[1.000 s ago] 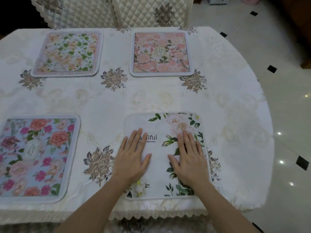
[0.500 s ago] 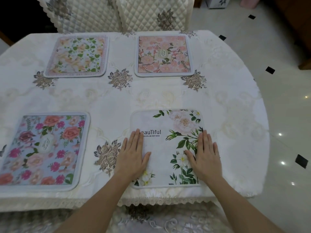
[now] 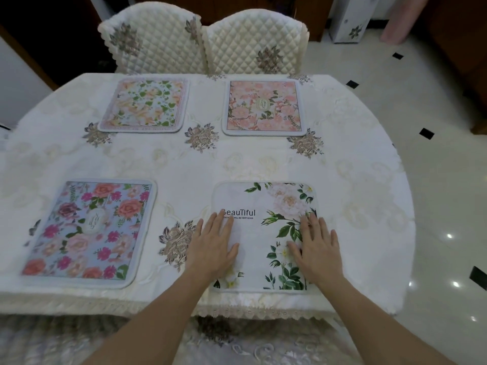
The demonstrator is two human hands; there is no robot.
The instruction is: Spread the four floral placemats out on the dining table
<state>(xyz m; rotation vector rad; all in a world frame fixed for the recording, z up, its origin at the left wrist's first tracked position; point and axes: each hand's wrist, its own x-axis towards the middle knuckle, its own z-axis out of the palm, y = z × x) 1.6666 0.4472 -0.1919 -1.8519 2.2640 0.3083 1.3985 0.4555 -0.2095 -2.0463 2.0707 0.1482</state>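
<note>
Four floral placemats lie flat on the dining table [image 3: 237,164]. A white placemat [image 3: 259,233] printed "BeauTiful" with green leaves sits at the near right. My left hand [image 3: 213,248] presses flat on its left edge, fingers spread. Flat on its right edge rests my right hand [image 3: 317,248]. A blue placemat [image 3: 89,230] with red and pink roses is at the near left. At the far left lies a pale placemat [image 3: 146,105] with green leaves, and a pink placemat [image 3: 263,108] at the far right.
An embroidered cream tablecloth with a lace hem [image 3: 250,312] covers the table. Two quilted chair backs [image 3: 155,38] [image 3: 255,40] stand behind the far edge. Glossy tiled floor [image 3: 434,180] runs along the right. A covered seat [image 3: 237,346] is just below me.
My hands have slid apart from the middle of the white placemat to its left and right edges. The view has pulled back and tilted up, showing the chairs.
</note>
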